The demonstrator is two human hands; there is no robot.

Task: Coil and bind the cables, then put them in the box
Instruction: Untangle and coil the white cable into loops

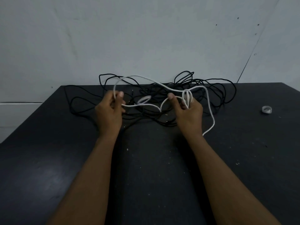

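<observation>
Two grips: right hand [189, 111] clamps the gathered loops of white cable [134, 76]; left hand [109, 111] pinches the slack, which arcs leftward from that bundle.

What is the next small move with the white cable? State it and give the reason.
Probably swing the left hand across and lay its pinched strand onto the loops that the right hand grips, adding one more turn. The white cable arcs slack between both hands, so the coil looks unfinished.
</observation>
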